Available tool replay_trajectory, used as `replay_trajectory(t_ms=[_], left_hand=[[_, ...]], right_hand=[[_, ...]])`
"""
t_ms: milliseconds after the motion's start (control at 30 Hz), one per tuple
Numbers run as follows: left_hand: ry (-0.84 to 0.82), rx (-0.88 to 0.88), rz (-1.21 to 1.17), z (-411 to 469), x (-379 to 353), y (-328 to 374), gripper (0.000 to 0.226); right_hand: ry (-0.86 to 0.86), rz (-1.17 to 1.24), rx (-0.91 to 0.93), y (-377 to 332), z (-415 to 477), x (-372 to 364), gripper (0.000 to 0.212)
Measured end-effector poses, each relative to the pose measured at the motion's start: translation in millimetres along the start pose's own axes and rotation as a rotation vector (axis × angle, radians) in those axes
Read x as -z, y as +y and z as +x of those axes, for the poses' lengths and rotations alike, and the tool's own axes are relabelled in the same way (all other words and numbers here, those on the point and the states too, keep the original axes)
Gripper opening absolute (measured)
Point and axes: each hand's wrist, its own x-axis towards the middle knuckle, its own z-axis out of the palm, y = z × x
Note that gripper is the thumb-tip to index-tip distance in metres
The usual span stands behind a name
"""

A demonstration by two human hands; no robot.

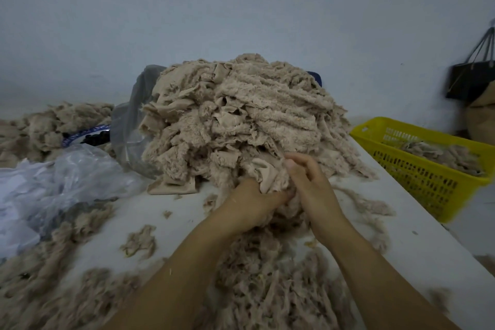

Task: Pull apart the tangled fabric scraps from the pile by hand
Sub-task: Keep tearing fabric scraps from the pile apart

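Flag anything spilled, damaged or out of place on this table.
Nothing looks damaged. Loose fluff lies strewn across the white table, as expected here. The scrap pile spills from a clear plastic bag at its left. The left hand and right hand grip a scrap at its near edge.

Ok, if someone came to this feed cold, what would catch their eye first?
The big heap of beige fabric scraps in the middle, with the left hand and right hand gripping a scrap at its near edge. Next, the bright yellow basket on the right, a few scraps inside.
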Motion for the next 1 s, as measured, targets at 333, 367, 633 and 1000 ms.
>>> replay_trajectory(t_ms=[333,367,633,1000], left_hand=[[0.030,0.095,-0.474,-1.4,14.6,-8.1,0.044],[0.022,0.112,-0.536,-1.7,16.0,-8.3,0.035],[-0.021,0.073,-0.934,-8.0,25.2,-7.0,0.013],[0.059,0.032,-0.947,-4.5,26.7,-4.3,0.019]], right_hand=[[0.288,0.000,-0.036,5.8,7.1,-1.2,0.026],[0.321,0.006,-0.041,7.3,8.2,-0.5,0.025],[0.472,-0.077,-0.026,18.0,12.2,9.5,0.026],[-0.035,-0.149,0.138,11.3,-1.6,-12.1,0.043]])
